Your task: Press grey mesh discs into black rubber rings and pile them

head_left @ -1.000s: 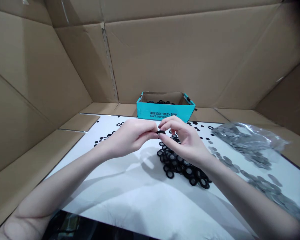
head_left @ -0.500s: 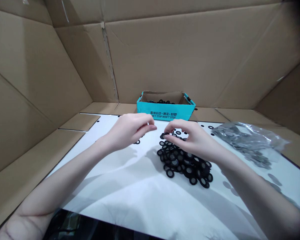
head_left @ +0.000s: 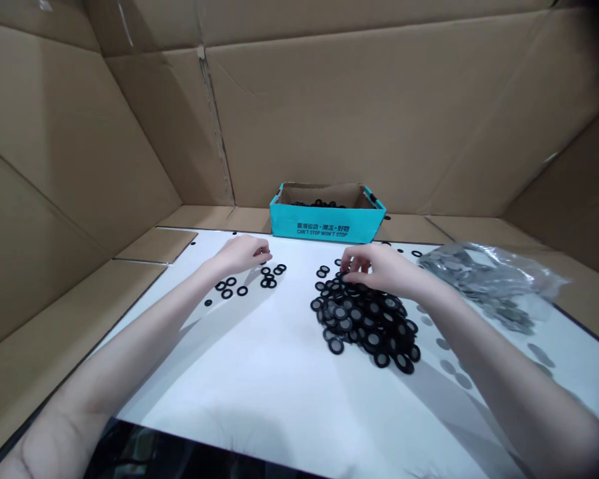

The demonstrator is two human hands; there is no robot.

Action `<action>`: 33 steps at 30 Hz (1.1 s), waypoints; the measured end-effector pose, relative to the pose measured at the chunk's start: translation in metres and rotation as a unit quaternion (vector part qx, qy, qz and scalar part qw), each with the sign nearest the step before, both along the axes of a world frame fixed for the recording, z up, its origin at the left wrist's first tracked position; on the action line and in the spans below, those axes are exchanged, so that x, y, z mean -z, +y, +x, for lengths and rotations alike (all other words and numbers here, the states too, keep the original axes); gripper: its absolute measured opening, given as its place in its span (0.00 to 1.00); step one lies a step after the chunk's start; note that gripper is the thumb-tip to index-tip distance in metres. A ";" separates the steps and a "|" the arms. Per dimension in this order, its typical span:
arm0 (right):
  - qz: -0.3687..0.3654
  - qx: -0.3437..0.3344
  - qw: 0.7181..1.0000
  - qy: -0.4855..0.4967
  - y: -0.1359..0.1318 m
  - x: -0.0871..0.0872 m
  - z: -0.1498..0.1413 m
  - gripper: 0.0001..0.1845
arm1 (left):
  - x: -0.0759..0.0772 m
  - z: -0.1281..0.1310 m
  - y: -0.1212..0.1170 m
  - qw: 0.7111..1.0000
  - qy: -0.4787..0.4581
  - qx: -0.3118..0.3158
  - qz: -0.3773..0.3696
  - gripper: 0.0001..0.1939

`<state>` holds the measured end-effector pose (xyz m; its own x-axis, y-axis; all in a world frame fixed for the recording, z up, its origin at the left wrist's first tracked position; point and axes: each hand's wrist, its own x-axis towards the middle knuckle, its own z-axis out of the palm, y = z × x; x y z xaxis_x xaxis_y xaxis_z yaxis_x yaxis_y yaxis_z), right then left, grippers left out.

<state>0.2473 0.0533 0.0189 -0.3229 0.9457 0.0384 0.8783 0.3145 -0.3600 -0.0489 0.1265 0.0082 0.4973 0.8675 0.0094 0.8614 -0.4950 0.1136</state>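
My left hand (head_left: 244,254) rests low over the white board, just behind and beside a small scattered group of black rubber rings (head_left: 259,279). Its curled fingers hide whatever lies under them. My right hand (head_left: 374,264) reaches to the far edge of a large heap of black rings with grey centres (head_left: 367,326), fingertips among the top rings. I cannot tell whether either hand holds a ring.
A teal cardboard box (head_left: 327,229) holding black rings stands at the far edge of the white board (head_left: 259,379). A plastic bag of grey metal discs (head_left: 484,279) lies at the right, with loose discs (head_left: 446,364) nearby. Cardboard walls (head_left: 359,113) enclose the area.
My hands have moved apart from the middle. The left went left to the small ring group, and the right dropped onto the heap. More rings now lie at the left.
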 end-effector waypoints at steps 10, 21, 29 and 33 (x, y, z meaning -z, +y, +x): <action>-0.002 -0.022 0.998 -0.060 0.003 0.022 -0.013 0.11 | 0.002 -0.002 0.002 1.000 0.018 -0.010 -0.001 0.15; 0.004 0.005 0.998 -0.067 0.001 0.004 -0.001 0.18 | 0.025 -0.008 0.016 0.996 0.064 0.006 -0.062 0.16; 0.003 0.037 0.999 -0.039 -0.005 -0.012 0.014 0.19 | 0.025 -0.005 0.016 0.995 0.051 0.043 -0.075 0.14; 0.000 0.073 0.997 -0.036 -0.015 -0.005 0.041 0.20 | 0.027 -0.006 0.019 0.994 0.048 0.057 -0.082 0.11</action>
